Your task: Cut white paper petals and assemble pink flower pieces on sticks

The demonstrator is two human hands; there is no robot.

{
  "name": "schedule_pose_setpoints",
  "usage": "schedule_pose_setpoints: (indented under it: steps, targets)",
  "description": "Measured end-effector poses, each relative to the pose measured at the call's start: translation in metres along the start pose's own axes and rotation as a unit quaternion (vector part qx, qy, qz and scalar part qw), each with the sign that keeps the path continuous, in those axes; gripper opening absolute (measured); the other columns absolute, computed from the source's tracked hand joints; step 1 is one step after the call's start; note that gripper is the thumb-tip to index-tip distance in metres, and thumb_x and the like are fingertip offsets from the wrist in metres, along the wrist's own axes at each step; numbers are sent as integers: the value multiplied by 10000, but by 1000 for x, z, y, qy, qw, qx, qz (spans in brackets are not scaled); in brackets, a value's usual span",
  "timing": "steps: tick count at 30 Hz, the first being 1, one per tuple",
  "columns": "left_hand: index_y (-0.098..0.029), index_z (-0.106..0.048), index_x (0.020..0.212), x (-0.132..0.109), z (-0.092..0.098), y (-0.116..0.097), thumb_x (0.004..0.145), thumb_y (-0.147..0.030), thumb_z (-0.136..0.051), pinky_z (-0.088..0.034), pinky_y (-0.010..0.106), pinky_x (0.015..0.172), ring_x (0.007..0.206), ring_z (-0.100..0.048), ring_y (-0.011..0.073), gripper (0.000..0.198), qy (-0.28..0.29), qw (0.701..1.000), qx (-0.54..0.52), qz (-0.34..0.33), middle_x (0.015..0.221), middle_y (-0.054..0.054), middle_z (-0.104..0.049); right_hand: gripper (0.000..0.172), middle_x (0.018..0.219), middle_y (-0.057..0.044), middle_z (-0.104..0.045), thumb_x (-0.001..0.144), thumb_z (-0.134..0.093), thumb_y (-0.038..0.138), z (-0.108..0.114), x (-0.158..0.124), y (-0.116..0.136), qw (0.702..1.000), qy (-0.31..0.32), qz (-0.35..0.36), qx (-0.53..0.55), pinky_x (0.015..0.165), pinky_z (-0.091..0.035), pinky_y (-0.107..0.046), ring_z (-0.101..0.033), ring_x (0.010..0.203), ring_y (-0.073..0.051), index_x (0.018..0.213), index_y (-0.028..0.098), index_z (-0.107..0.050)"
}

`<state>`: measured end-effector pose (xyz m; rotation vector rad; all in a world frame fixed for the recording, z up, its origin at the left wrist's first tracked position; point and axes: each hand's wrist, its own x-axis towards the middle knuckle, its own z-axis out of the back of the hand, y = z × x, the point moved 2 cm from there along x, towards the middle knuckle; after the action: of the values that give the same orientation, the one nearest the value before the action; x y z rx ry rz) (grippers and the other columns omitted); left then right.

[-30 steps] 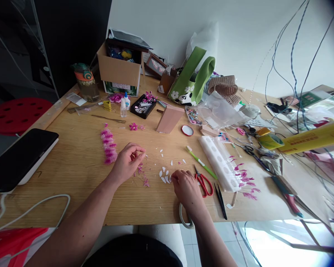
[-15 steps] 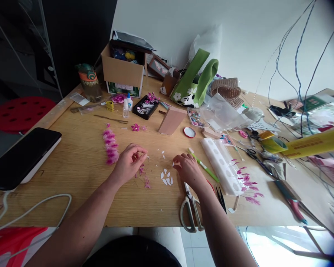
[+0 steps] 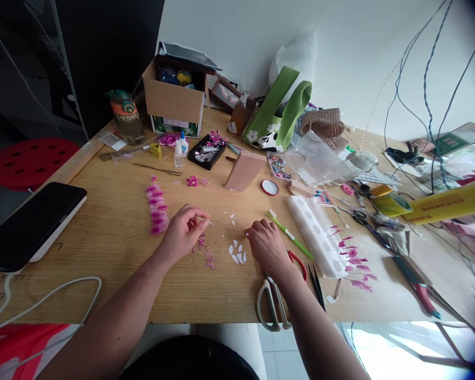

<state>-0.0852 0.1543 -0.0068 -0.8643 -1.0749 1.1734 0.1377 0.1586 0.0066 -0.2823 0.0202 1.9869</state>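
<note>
My left hand (image 3: 186, 228) is closed in a pinch, and a tiny white piece (image 3: 210, 225) shows at its fingertips. Below its fingers lie thin pink sprigs (image 3: 209, 258). My right hand (image 3: 266, 243) has its fingers curled together at the tabletop, with a bit of white at the tips; what it grips is mostly hidden. Between the hands, several white petal-shaped pieces (image 3: 235, 258) are scattered on the wood. White-handled scissors (image 3: 266, 306) lie partly under my right wrist, beside red-handled pliers (image 3: 298, 261) and black tweezers (image 3: 315, 285).
A fuzzy pink strip (image 3: 157, 208) lies left of my left hand. Behind stand a pinkish block (image 3: 245, 171), a black tray (image 3: 207, 154), glue bottles (image 3: 178, 155) and a green bag (image 3: 275, 119). To the right are a green toothbrush (image 3: 293, 237) and white foam (image 3: 314, 232).
My right hand has shifted slightly, its wrist turned so that more of the red-handled pliers shows. My left hand has kept its place and pinch.
</note>
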Motion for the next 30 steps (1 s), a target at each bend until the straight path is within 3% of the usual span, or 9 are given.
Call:
schedule_pose_setpoints:
  steps: [20,30]
  targets:
    - [-162,-648,882,0,-1,-1,845,-235,-582,-441,247,601,660,-512,108,106,9,1000,-1,2,894,31,-569,116,871,-70,-652,879,-581,134,-4,-4,-9,997,-35,64,-34,759,-301,-343,-518,907,-248,866,179,-688]
    - [-164,-648,871,0,-1,-2,843,-236,-580,-435,245,593,648,-509,108,103,10,1000,5,5,870,24,-568,100,833,-83,-633,865,-583,126,1,-15,-11,994,-85,27,-56,741,-305,-349,-510,861,-251,789,147,-645]
